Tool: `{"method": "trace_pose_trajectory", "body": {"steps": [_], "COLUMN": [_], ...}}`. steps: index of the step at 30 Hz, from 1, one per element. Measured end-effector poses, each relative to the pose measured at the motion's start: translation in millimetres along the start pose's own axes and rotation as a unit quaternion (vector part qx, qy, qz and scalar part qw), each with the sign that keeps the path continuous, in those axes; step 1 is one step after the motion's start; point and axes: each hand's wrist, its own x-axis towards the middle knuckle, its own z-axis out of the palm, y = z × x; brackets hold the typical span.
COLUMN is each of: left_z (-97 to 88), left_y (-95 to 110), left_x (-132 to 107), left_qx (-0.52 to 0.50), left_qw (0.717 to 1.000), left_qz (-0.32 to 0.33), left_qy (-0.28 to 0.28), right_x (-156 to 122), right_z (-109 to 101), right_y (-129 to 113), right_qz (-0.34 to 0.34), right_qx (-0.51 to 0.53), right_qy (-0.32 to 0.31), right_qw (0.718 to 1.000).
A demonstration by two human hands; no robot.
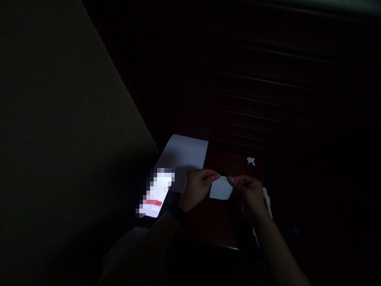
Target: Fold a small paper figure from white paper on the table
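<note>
A small piece of white paper (221, 188) hangs between my two hands above a dark reddish wooden surface (208, 222). My left hand (197, 186) pinches its upper left corner between thumb and fingers; a dark band circles that wrist. At the upper right corner, my right hand (248, 191) has its thumb and fingers closed on the same piece. Behind my left hand lies a larger white sheet (187, 153), flat on the surface. Small white paper scraps (251, 161) lie beyond my right hand.
A lit phone-like screen (157, 192), partly pixelated, glows left of my left wrist. White and yellow items (267, 198) show beside my right forearm, too dark to name. A pale wall (74, 119) rises at left; dark ridged panelling (253, 83) stands behind.
</note>
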Motion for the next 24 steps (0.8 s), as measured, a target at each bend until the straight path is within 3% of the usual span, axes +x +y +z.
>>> {"method": "trace_pose_trajectory", "body": {"steps": [9,19,24], "left_z": [0.1,-0.9,-0.9], "left_y": [-2.0,2.8,6.2], "left_x": [-0.3,0.7,0.6], "left_qx": [-0.015,-0.023,-0.058], "left_qw": [1.0,1.0,0.997], "left_qz": [-0.004,-0.013,-0.022], "left_qy": [-0.014,-0.013,-0.047], "right_x": [1.0,1.2,1.5], "right_z": [-1.4,1.1,0.0], "right_y": [-1.7,1.8,0.8], "right_qz": [0.014,-0.003,-0.005], "right_qx": [0.044,0.01,0.039], "right_qy": [-0.009,0.001,0.001], "right_qw": [0.999,1.0,0.999]}}
